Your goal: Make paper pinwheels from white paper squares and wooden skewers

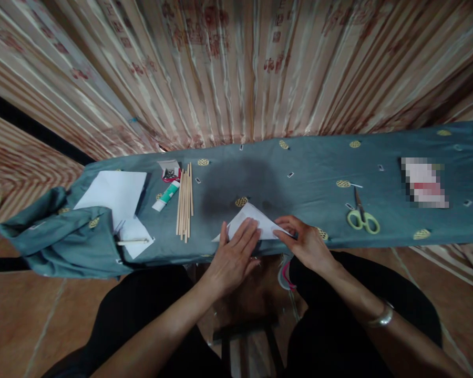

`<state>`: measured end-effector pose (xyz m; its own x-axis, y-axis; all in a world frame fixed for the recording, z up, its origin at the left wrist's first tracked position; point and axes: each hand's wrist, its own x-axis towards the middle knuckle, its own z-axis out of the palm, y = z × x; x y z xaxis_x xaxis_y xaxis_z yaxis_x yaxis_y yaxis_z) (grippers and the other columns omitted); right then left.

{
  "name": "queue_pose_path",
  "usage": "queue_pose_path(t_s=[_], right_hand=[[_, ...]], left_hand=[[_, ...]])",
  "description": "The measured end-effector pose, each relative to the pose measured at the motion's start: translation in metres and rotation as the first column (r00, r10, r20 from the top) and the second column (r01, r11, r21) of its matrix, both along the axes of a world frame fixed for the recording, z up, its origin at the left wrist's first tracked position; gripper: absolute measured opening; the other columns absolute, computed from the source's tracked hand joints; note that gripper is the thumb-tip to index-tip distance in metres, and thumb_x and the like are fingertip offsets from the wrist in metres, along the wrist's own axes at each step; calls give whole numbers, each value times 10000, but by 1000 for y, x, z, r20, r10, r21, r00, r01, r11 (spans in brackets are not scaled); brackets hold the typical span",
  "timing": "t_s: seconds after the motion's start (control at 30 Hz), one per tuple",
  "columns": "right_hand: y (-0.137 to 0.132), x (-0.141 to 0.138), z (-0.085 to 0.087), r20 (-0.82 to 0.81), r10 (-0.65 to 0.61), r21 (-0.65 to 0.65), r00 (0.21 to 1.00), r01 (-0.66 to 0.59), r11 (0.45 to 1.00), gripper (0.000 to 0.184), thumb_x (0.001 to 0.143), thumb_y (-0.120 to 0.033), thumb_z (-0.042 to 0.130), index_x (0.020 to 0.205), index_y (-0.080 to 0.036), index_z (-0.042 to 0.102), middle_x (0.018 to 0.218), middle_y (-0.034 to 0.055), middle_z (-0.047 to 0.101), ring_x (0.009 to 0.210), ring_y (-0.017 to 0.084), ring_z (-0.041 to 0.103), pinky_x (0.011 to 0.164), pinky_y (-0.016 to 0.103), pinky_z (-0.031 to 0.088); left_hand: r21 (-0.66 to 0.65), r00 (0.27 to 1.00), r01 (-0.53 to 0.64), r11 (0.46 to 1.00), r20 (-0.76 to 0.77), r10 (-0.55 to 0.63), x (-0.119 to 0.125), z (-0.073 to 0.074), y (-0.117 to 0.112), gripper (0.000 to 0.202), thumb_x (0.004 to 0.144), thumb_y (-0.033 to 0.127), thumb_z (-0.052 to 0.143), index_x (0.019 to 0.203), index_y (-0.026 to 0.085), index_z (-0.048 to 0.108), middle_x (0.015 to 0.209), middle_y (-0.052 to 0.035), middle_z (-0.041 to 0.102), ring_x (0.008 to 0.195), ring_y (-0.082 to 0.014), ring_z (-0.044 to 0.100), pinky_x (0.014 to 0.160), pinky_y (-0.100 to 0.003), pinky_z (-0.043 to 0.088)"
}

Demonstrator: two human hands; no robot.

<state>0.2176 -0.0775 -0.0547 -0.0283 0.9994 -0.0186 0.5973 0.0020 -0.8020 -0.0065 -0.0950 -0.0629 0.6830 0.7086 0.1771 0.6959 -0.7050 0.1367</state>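
While folded white paper [265, 226] lies in smooth triangle at near edge of cloth-covered desk [319, 178], left hand [233, 257] presses flat on it, fingers extended; right hand [309, 245] pinches pointed right corner. Leftward: slim round wooden sticks [186, 205], glue tube [167, 195]. Rightward: scissors [361, 211], green looped handles. Beyond: pleated, patterned curtain [228, 79].

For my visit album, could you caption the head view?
Left hand flat on folded white paper, right hand at its corner, between wooden sticks and green-handled scissors.
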Motion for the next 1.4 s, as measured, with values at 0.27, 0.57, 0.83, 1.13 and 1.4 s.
queue_pose_path(t_s=[0.27, 0.57, 0.83, 1.13, 1.4], right_hand=[[-1, 1, 0, 13, -24, -9, 1000, 24, 1000, 215, 828, -323, 616, 1012, -215, 643, 924, 54, 765, 804, 214, 730, 771, 361, 574], [1, 1, 1, 19, -19, 14, 1000, 19, 1000, 187, 820, -318, 618, 977, -221, 650, 886, 43, 764, 761, 206, 729, 730, 345, 578], [1, 1, 1, 57, -21, 21, 998, 20, 1000, 180, 819, -322, 616, 968, -227, 647, 880, 35, 762, 749, 205, 724, 717, 335, 572], [-3, -5, -8, 201, 12, 220, 980, -57, 974, 287, 871, -352, 579, 1104, -194, 629, 1021, 102, 727, 897, 267, 683, 826, 439, 552], [0, -20, -22, 283, 25, 322, 959, -120, 939, 456, 868, -369, 596, 1282, -183, 553, 1278, 159, 612, 1179, 344, 556, 993, 553, 448]], left_hand=[[-68, 998, -21, 997, -58, 17, 0, -4, 10, 677, 960, 466, 458, 1512, 130, 255, 1573, -155, 328, 1491, -284, 217, 1176, -639, -12], [-55, 998, -27, 998, -65, 23, 2, -6, 12, 673, 955, 472, 464, 1503, 125, 282, 1561, -162, 354, 1479, -293, 249, 1179, -640, 32], [-69, 998, -33, 997, -61, 29, 2, -6, 11, 665, 959, 466, 455, 1505, 129, 281, 1559, -173, 351, 1479, -300, 249, 1182, -636, 48], [-66, 995, -34, 997, -96, 28, 3, -8, 11, 703, 939, 495, 485, 1500, 117, 293, 1567, -171, 335, 1475, -327, 250, 1171, -656, 104], [-78, 993, -28, 997, -117, 18, 6, -8, 12, 702, 919, 479, 537, 1488, 127, 326, 1571, -159, 329, 1474, -337, 247, 1176, -656, 86]])
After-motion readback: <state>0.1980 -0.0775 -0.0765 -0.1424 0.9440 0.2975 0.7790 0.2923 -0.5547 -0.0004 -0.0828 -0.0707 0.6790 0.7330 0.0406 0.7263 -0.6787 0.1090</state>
